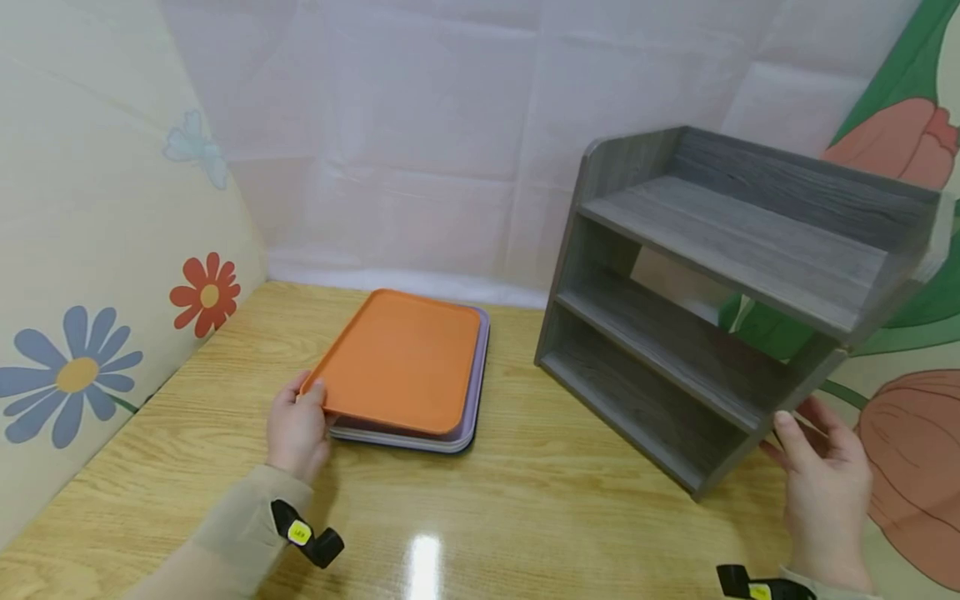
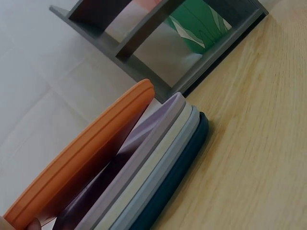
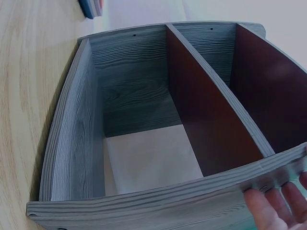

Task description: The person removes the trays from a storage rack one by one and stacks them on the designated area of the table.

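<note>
My left hand [image 1: 296,429] pinches the near left corner of an orange tray [image 1: 405,362], thumb on top. The tray is tilted, raised at that corner above a stack of several more trays. Lavender [image 2: 165,122], cream [image 2: 148,167], pale blue [image 2: 165,165] and dark teal [image 2: 184,165] rims show in the left wrist view. On the right stands a grey wood-grain shelf unit [image 1: 735,242] with open tiers. Beside its right side panel is my right hand [image 1: 828,479], its fingertips [image 3: 256,201] touching the panel's outer face without wrapping around it.
The wooden table [image 1: 510,517] runs under the stack and the shelf. A white cloth [image 1: 420,150] hangs behind. Flower-patterned panels close off the left side [image 1: 97,208] and the right side [image 1: 915,467]. Between the stack and the shelf lies a strip of bare tabletop.
</note>
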Motion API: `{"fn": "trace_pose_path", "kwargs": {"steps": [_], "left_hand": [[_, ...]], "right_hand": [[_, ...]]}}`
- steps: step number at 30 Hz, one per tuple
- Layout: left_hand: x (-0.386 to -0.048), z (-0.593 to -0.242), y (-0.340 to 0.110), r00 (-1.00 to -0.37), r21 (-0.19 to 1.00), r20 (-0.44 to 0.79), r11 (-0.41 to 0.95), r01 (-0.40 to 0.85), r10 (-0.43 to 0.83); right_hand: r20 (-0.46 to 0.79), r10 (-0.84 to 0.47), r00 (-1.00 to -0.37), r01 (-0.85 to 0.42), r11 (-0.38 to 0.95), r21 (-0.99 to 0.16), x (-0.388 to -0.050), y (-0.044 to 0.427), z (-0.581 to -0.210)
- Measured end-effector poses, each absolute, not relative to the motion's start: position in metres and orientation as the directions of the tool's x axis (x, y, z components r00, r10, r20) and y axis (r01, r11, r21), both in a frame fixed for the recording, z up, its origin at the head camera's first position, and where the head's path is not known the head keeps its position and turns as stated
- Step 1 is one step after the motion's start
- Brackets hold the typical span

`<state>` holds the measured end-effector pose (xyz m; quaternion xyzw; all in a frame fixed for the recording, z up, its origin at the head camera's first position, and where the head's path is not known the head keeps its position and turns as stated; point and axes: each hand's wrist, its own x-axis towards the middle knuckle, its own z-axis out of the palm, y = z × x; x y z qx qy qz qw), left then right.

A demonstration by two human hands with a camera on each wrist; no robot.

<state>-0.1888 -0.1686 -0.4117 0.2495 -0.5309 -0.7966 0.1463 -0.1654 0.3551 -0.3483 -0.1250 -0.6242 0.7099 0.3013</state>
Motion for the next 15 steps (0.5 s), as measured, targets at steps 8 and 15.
{"fn": "trace_pose_path", "kwargs": {"steps": [8, 15], "left_hand": [[-0.184, -0.416, -0.171, -0.853, 0.926, -0.256, -0.367, -0.082, -0.455], [-0.177, -0.419, -0.178, -0.887, 0.955, -0.259, -0.238, -0.177, -0.382]], "right_hand": [[0.195, 0.595, -0.780, -0.265, -0.031, -0.964, -0.167, 0.355, -0.349], [0.188, 0.594, -0.782, -0.263, -0.041, -0.964, -0.167, 0.355, -0.349]]}}
